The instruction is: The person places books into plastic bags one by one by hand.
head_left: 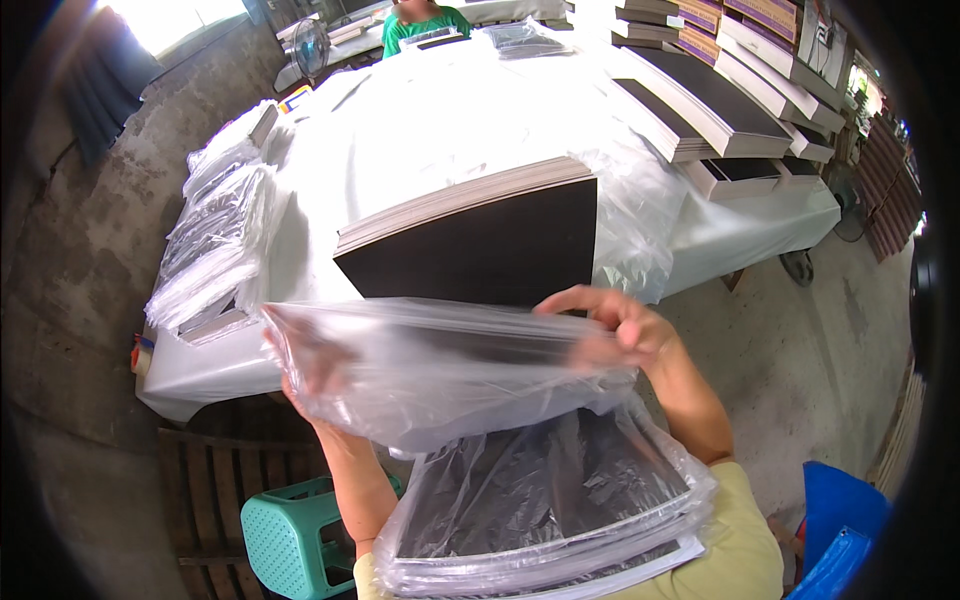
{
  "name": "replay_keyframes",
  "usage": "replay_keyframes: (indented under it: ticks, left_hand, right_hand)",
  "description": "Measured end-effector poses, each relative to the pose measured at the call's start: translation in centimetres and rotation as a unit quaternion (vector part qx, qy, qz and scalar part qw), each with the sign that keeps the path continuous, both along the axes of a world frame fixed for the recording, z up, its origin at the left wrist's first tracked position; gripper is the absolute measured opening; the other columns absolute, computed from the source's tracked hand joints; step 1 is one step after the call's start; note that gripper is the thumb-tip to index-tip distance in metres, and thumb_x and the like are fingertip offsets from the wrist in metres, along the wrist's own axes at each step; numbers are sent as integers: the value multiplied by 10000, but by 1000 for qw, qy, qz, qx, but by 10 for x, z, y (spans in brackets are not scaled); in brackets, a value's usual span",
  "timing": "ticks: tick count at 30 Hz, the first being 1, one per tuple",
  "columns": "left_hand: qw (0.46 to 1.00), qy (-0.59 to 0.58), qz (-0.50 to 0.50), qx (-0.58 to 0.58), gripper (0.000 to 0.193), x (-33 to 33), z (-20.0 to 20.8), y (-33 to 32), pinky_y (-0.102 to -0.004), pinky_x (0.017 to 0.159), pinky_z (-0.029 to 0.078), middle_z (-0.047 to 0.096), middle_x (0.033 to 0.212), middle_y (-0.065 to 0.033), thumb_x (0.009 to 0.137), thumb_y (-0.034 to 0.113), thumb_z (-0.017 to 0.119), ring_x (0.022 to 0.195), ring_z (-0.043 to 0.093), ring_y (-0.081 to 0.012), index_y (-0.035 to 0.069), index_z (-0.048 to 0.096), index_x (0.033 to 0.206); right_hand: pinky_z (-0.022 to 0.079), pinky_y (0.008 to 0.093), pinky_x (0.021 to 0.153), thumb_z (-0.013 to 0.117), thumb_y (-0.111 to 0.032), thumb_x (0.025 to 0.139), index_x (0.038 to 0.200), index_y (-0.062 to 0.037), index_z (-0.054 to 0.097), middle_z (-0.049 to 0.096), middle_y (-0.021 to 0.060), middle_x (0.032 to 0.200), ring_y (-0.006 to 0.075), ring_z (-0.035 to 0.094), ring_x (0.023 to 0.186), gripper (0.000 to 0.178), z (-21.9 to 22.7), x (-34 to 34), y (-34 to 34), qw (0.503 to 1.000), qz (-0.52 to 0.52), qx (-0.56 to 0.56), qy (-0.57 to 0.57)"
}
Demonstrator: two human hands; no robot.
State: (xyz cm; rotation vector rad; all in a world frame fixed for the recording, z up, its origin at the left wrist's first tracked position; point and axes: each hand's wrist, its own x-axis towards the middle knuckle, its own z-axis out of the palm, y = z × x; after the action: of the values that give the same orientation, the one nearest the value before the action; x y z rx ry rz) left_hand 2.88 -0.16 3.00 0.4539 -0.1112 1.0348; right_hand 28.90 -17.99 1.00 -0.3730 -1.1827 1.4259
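Note:
I hold a clear plastic bag [440, 385] stretched sideways in front of me. My right hand [625, 335] pinches its right end, with the index finger reaching over the upper edge. My left hand [315, 360], blurred and seen through the film, grips the left end. Just beyond the bag lies a thick stack of black-topped sheets [480, 240] with pale edges; the bag covers its near side. Against my body, below the bag, rests a pile of black sheets wrapped in clear plastic [545, 490].
Plastic-wrapped packs [215, 240] are piled along the left of the white-covered table [420, 130]. More black-topped stacks [705, 95] stand at the far right. A person in green [425, 25] is across the table. A green stool [295, 540] stands lower left, blue material [840, 520] lower right.

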Motion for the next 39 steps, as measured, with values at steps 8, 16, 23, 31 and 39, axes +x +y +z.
replay_keyframes:
  ticks: [8, 16, 23, 31, 39]
  left_hand:
    - [832, 345, -128, 415, 721, 1, -33, -13, -382, 737, 469, 517, 1082, -88, 657, 520, 639, 873, 541, -208, 85, 414, 1186]
    - [984, 85, -64, 143, 558, -21, -33, -8, -372, 743, 463, 529, 1004, -74, 622, 314, 678, 868, 537, -204, 86, 458, 1081]
    - [973, 201, -2, 112, 479, -31, -46, -19, -357, 743, 457, 535, 949, -59, 596, 160, 688, 848, 535, -195, 86, 476, 1019]
    - [984, 118, -12, 135, 445, -37, -44, 3, -340, 743, 450, 541, 886, -42, 567, -17, 700, 826, 533, -184, 85, 495, 949]
    - [594, 497, 504, 383, 362, 35, 7, 7, -273, 736, 387, 459, 852, -93, 572, -125, 546, 824, 468, -212, 23, 516, 901]
  right_hand:
    - [468, 264, 661, 683, -188, 718, 1122, 10, 460, 599, 98, 923, 104, 538, 642, 502, 7, 8, 14, 974, 157, 122, -105]
    - [471, 236, 620, 729, -146, 666, 1147, 19, 448, 594, 82, 946, 120, 581, 666, 581, 9, -19, 9, 926, 211, 217, -227]
    - [449, 214, 547, 755, -136, 620, 1235, 5, 352, 469, 97, 1123, 105, 560, 615, 749, 25, 5, -12, 993, 22, 24, 115]
    - [357, 180, 478, 726, 4, 562, 1267, -3, 333, 538, -13, 781, 59, 439, 517, 807, 20, 14, -22, 980, -153, -122, -27]
    - [326, 214, 471, 529, 196, 559, 1080, -120, 559, 407, 11, 660, 109, 359, 517, 610, 38, 8, 20, 545, -718, 57, -429]
